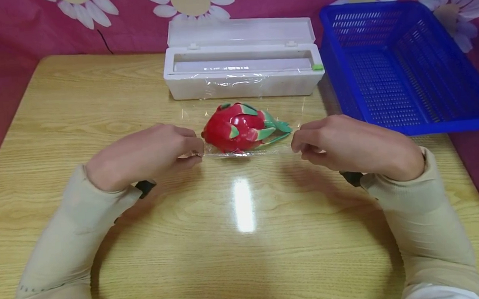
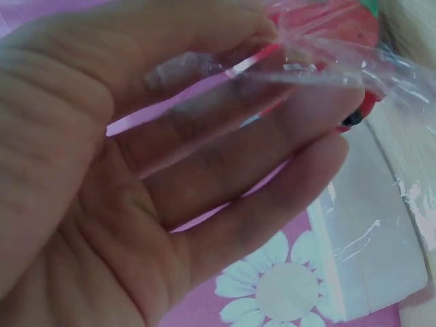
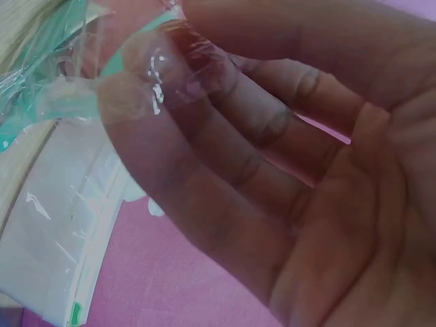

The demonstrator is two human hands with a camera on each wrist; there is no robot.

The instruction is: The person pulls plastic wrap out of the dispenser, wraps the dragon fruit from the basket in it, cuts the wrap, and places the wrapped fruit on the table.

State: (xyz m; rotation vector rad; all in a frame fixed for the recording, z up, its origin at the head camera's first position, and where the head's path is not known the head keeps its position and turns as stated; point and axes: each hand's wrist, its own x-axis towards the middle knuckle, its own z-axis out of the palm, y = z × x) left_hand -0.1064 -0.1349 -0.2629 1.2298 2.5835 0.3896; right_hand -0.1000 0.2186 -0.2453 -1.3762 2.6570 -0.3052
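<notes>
- Clear plastic film (image 1: 243, 105) runs from the white dispenser box (image 1: 241, 72) across the wooden table (image 1: 244, 239), under a red dragon fruit (image 1: 238, 128) that lies between both hands.
- Left hand (image 1: 144, 155) hovers palm down just left of the fruit, thumb and fingertips (image 2: 204, 68) pinching the film's near left edge.
- Right hand (image 1: 355, 145) mirrors it on the right, fingertips (image 3: 136, 88) pinching the film's other corner.
- Both forearms angle inward in beige sleeves.
- Blue basket (image 1: 405, 59) stands at the far right.
</notes>
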